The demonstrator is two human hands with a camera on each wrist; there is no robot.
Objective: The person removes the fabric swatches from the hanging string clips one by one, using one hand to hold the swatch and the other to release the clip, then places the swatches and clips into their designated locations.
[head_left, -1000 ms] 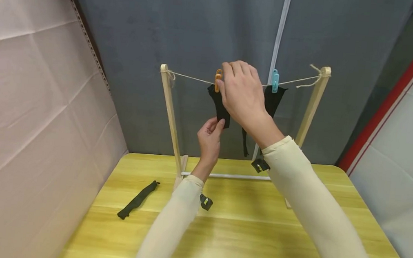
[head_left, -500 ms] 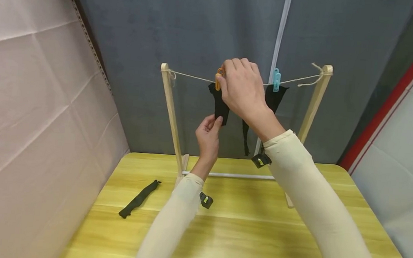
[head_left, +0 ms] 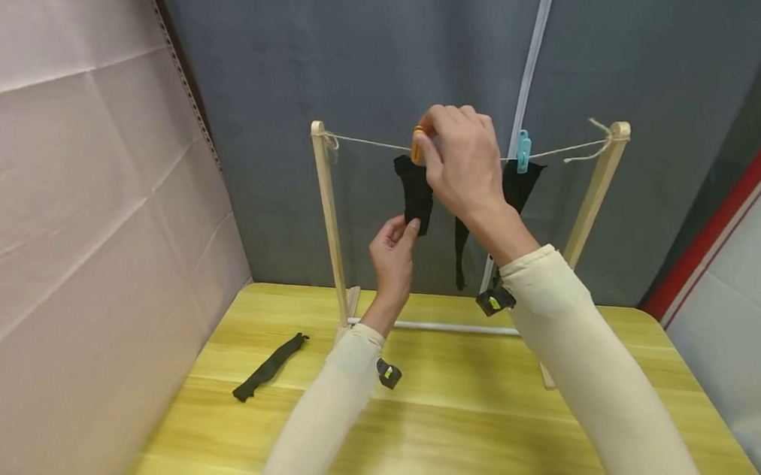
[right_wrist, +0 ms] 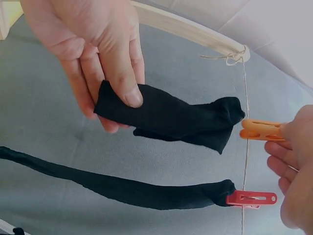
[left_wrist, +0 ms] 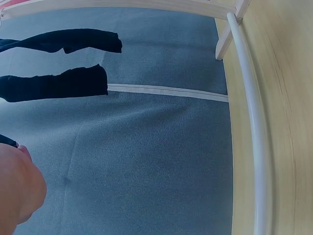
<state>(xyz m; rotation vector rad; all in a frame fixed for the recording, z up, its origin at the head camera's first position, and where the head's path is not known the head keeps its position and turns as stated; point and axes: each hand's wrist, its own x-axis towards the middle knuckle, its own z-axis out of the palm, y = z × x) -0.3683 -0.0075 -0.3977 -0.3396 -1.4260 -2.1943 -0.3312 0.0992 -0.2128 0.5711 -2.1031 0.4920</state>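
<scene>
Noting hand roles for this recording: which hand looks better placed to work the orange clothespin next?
Probably the right hand: it pinches the orange clothespin at the line. The left hand is lower, holding the bottom end of the black cloth, so it seems better suited to steadying.

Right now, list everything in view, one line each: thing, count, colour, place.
Wood-grain table: one, yellow, lower part of the head view.
Wooden posts: two, pale, standing on the table.
Slim rod: one, white, low between the posts.
Knotted string: one, cream, tied between the posts.
Narrow cloth pieces: four, black, one on the table, two clipped to the string, one held.
Plastic clips: three, blue and red on the string, orange held at it.
Cloth backdrop: one, grey, behind the posts.
Side panels: two, whitish, left and right.
Boxy cameras: two, black, at the wrists.
Sleeves: two, cream, on the forearms.
Left hand: one, bare, pinching cloth.
Right hand: one, bare, pinching the orange clip.
</scene>
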